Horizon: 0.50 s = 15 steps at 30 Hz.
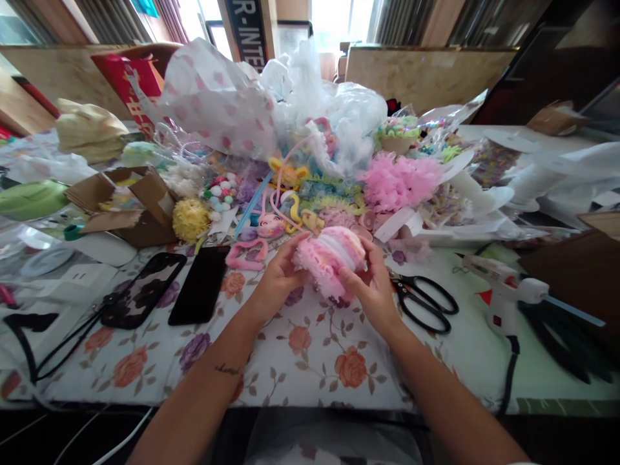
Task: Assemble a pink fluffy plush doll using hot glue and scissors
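Observation:
A fluffy pink and white bundle (334, 255) is held between both hands above the flowered tablecloth. My left hand (285, 274) grips its left side, with the fingers partly hidden behind it. On the right side, my right hand (371, 281) is closed round the bundle, its thumb across the front. Black-handled scissors (426, 302) lie just right of my right hand. A pink fuzzy loop (247, 254) rests on the cloth to the left of my left hand.
Two phones, one dark (199, 285) and one patterned (144, 290), lie at the left. A glue gun (501, 284) stands at the right. Behind are an open cardboard box (128, 206), a pink fluffy heap (400, 181), a yellow pompom (191, 220) and plastic bags (217, 97).

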Each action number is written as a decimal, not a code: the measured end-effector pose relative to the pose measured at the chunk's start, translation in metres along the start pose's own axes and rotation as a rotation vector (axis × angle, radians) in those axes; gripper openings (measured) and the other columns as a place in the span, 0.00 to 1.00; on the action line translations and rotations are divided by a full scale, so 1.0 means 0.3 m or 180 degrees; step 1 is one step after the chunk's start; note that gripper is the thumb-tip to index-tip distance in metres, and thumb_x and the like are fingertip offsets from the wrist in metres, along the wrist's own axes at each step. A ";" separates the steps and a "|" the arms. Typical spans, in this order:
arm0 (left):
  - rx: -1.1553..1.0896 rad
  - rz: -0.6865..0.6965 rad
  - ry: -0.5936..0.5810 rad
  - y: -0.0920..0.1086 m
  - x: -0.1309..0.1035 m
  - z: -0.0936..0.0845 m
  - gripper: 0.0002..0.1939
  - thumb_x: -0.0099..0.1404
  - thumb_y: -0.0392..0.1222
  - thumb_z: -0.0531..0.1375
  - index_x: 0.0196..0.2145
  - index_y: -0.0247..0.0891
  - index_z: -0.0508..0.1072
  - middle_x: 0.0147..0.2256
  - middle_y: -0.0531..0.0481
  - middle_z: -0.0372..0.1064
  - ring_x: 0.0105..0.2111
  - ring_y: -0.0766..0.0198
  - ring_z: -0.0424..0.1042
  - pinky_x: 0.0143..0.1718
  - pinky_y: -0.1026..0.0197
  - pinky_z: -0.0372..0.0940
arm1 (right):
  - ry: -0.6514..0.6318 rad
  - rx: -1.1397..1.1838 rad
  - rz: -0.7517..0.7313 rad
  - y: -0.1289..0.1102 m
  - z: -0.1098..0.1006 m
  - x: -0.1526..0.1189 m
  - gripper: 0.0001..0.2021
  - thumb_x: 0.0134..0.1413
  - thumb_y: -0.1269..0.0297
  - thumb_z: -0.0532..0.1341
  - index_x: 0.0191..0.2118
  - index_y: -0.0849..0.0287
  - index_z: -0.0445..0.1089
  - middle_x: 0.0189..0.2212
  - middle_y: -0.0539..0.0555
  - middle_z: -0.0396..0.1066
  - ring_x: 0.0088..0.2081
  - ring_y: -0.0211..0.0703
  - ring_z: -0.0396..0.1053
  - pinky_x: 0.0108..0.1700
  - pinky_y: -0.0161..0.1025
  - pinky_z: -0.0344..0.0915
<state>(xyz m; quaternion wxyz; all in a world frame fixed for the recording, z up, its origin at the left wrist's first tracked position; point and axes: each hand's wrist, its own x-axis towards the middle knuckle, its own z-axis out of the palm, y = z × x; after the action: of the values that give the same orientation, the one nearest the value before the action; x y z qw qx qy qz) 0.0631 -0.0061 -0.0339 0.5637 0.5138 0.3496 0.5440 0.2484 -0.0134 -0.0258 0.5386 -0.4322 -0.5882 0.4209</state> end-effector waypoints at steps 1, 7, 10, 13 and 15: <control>0.0013 0.0007 -0.0016 -0.001 -0.002 0.003 0.36 0.53 0.38 0.68 0.59 0.47 0.63 0.60 0.45 0.60 0.56 0.53 0.65 0.51 0.58 0.67 | 0.0003 0.0037 0.0052 0.005 0.002 0.001 0.28 0.52 0.52 0.64 0.57 0.51 0.57 0.55 0.59 0.61 0.55 0.52 0.64 0.55 0.49 0.66; -0.0006 -0.0042 0.0054 -0.001 -0.013 0.022 0.38 0.53 0.39 0.69 0.59 0.48 0.59 0.59 0.44 0.61 0.52 0.54 0.68 0.45 0.59 0.69 | 0.0214 -0.0085 0.0042 0.035 0.003 0.005 0.30 0.48 0.53 0.67 0.54 0.54 0.56 0.51 0.58 0.63 0.51 0.52 0.66 0.54 0.50 0.65; 0.0134 0.0067 0.0178 -0.007 -0.011 0.024 0.35 0.52 0.40 0.70 0.56 0.45 0.63 0.57 0.44 0.62 0.53 0.53 0.67 0.47 0.58 0.68 | 0.0326 -0.0007 0.0211 0.037 0.006 0.006 0.27 0.49 0.54 0.65 0.53 0.55 0.58 0.50 0.58 0.64 0.51 0.52 0.66 0.53 0.51 0.65; 0.0223 0.0089 0.0214 -0.019 -0.008 0.027 0.33 0.55 0.42 0.68 0.57 0.44 0.64 0.60 0.44 0.61 0.57 0.51 0.64 0.53 0.54 0.65 | 0.0445 0.0069 0.0354 0.037 0.014 0.006 0.26 0.51 0.54 0.64 0.53 0.55 0.58 0.50 0.59 0.65 0.50 0.52 0.67 0.52 0.51 0.66; 0.0281 0.0054 0.0186 -0.026 -0.011 0.031 0.31 0.60 0.43 0.64 0.59 0.44 0.62 0.63 0.45 0.57 0.62 0.50 0.58 0.59 0.51 0.60 | 0.0493 0.0043 0.0426 0.036 0.021 0.006 0.26 0.51 0.53 0.64 0.53 0.55 0.58 0.50 0.59 0.66 0.49 0.52 0.68 0.51 0.50 0.67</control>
<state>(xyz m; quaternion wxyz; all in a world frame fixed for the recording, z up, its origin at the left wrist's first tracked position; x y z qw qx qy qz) 0.0736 -0.0101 -0.0399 0.5254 0.5250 0.3852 0.5477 0.2428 -0.0090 -0.0361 0.5561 -0.4981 -0.5117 0.4252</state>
